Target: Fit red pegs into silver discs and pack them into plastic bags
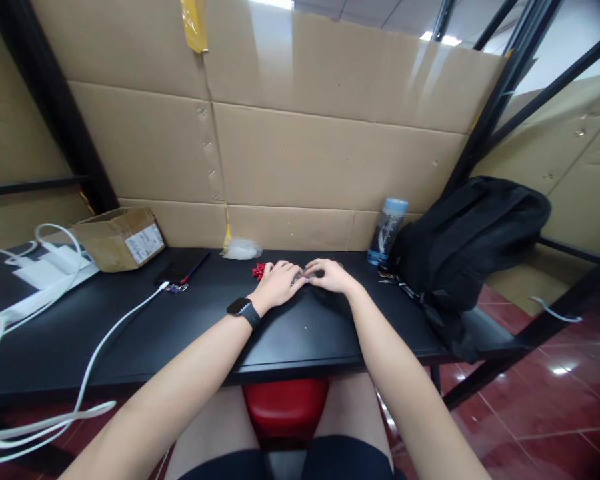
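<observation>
Both hands meet low over the black table (190, 347), fingertips almost touching. My left hand (279, 283), with a dark watch (239, 307) on its wrist, has its fingers bent and closed around something small. My right hand (331, 275) curls toward it from the other side, thumb and fingers brought together at the same spot. What lies between the fingertips is too small and too covered to name. Just left of my left hand is a small bunch of red pieces (259, 270), partly hidden behind it.
A crumpled clear plastic bag (242, 249) lies by the cardboard wall (290, 153). To the right stand a water bottle (387, 230) and a black backpack (475, 233). On the left are an open cardboard box (120, 240), a dark phone (177, 268), a white cable (115, 327) and white power strip (45, 287).
</observation>
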